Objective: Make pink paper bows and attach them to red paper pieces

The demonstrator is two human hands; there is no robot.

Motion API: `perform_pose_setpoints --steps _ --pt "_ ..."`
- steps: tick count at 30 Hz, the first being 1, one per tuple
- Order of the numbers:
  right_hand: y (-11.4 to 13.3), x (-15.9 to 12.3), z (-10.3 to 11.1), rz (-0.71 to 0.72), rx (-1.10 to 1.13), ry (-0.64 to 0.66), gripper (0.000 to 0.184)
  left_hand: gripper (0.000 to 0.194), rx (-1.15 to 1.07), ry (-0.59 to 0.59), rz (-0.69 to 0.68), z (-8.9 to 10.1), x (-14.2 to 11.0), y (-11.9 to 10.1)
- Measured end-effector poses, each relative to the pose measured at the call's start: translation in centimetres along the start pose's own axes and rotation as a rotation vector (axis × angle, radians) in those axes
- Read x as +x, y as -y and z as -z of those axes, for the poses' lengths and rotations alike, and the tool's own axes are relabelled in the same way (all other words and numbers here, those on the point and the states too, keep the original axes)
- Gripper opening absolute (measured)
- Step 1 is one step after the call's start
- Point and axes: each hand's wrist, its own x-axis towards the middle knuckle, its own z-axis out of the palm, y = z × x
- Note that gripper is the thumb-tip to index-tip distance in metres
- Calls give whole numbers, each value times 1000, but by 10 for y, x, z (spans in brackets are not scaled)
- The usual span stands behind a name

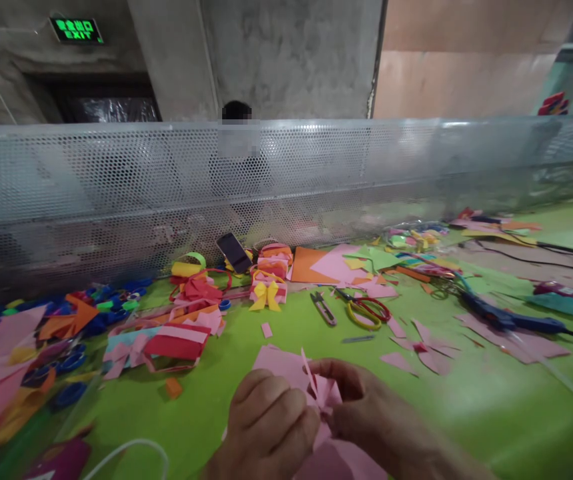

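Note:
Near the front edge of the green table, both hands are closed on a folded piece of pink paper (328,395), shaped like a bow. My left hand (272,419) has its fingers curled at the paper's left side; its fingertips are partly hidden. On the other side, my right hand (373,412) pinches the folds between thumb and fingers. A flat pink sheet (272,361) lies behind the hands, and more pink paper (349,461) shows below them. A small pink scrap (266,329) lies farther back, toward a yellow paper bow (266,296).
Scissors (366,313) and thread snips (323,309) lie beyond the hands. A blue glue gun (509,317) is at the right. Decorated paper pieces (179,341) and blue rings (70,395) crowd the left. A phone (234,253) leans near a perforated metal screen (316,157); a person sits behind it.

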Motion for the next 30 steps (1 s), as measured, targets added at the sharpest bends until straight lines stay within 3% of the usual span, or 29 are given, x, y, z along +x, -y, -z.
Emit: perform_pose_setpoints --steps 8,19,30 --pt "11 -6 -10 50 -122 -67 42 15 -36 15 0 -1 1 0" --pt "13 -4 -9 63 -191 -47 42 14 -38 49 0 0 0 0" --pt "17 3 2 -64 -380 5 52 12 -36 79 -24 -4 0 -2"
